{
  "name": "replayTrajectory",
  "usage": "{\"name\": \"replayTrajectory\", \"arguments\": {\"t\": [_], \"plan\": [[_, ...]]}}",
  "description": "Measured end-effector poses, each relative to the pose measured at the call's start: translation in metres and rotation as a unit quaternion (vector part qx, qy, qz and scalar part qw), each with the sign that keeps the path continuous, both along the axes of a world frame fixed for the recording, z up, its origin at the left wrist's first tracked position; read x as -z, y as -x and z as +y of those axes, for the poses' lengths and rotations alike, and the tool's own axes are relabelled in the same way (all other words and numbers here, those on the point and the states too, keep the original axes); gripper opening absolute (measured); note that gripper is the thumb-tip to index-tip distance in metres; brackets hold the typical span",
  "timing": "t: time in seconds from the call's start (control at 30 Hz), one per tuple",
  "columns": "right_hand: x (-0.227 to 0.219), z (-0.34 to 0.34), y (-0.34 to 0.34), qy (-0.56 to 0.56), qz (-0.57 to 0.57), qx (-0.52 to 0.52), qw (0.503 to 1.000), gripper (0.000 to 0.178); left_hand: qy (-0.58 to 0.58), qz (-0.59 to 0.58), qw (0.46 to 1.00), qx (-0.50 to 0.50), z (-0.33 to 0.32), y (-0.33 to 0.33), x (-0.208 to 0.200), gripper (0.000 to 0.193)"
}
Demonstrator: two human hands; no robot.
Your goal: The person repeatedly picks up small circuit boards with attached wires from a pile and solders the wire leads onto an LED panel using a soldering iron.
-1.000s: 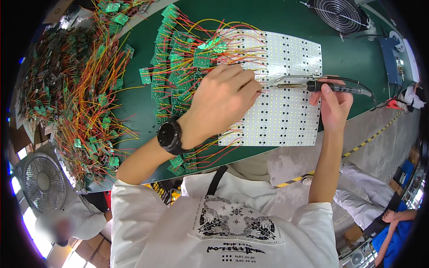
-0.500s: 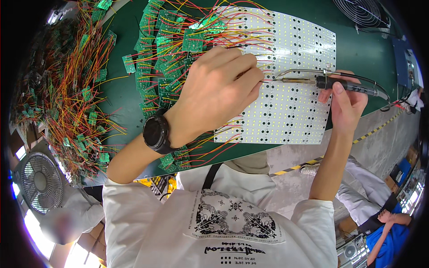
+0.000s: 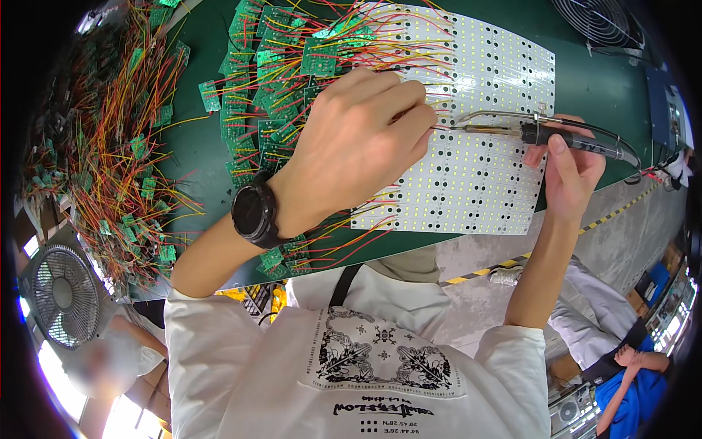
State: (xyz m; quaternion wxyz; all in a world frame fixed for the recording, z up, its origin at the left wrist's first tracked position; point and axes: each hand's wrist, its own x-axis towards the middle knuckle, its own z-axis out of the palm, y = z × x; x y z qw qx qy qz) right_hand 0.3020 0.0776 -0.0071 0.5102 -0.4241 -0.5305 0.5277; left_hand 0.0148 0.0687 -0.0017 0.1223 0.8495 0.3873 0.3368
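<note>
My left hand (image 3: 365,139) reaches over the white LED panel (image 3: 490,175), its thumb and forefinger pinched on a thin wire (image 3: 442,128) whose end pokes out past the fingertips. My right hand (image 3: 569,164) grips a black-handled soldering iron (image 3: 556,137) from the right. Along the iron runs a curved metal feed tube (image 3: 504,113), and its tip points left, right beside the wire end on the panel. Small green circuit boards (image 3: 319,57) with red and yellow wires lie along the panel's left edge. Some of them are hidden under my left hand.
A large tangle of wired green boards (image 3: 124,146) covers the left of the green table (image 3: 194,157). At the far right are a round fan guard (image 3: 596,20) and a blue case (image 3: 664,110). A standing fan (image 3: 66,293) and other people are beyond the table's near edge.
The panel and boards sit slightly higher in view. Both hands keep their grips, and the iron's tip stays close to my left fingertips, with the iron shifted slightly right.
</note>
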Motion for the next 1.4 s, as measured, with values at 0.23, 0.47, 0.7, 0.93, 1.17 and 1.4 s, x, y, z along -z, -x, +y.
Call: {"name": "replayTrajectory", "arguments": {"t": [0.23, 0.47, 0.7, 0.93, 1.17, 1.4], "plan": [[0.001, 0.001, -0.001, -0.014, -0.010, -0.011, 1.000, 0.025, -0.002, -0.002, 1.000, 0.000, 0.000, 0.000, 0.001, 0.014], [-0.002, 0.000, 0.003, -0.021, -0.009, -0.012, 1.000, 0.025, 0.000, 0.002, 1.000, -0.003, -0.001, 0.000, 0.001, 0.014], [0.000, 0.000, 0.001, -0.022, -0.036, -0.014, 0.999, 0.027, -0.005, 0.002, 1.000, -0.002, 0.000, 0.001, 0.002, 0.015], [0.003, -0.001, -0.003, -0.003, -0.015, 0.017, 1.000, 0.026, -0.005, -0.001, 1.000, -0.006, -0.002, 0.001, 0.003, 0.015], [0.002, 0.003, -0.002, -0.014, 0.026, 0.019, 0.999, 0.025, -0.011, -0.003, 1.000, -0.002, -0.001, -0.001, 0.004, 0.014], [0.002, 0.013, 0.007, 0.005, 0.060, 0.039, 0.997, 0.023, -0.020, 0.004, 1.000, -0.009, 0.000, 0.006, -0.006, 0.012]]}}
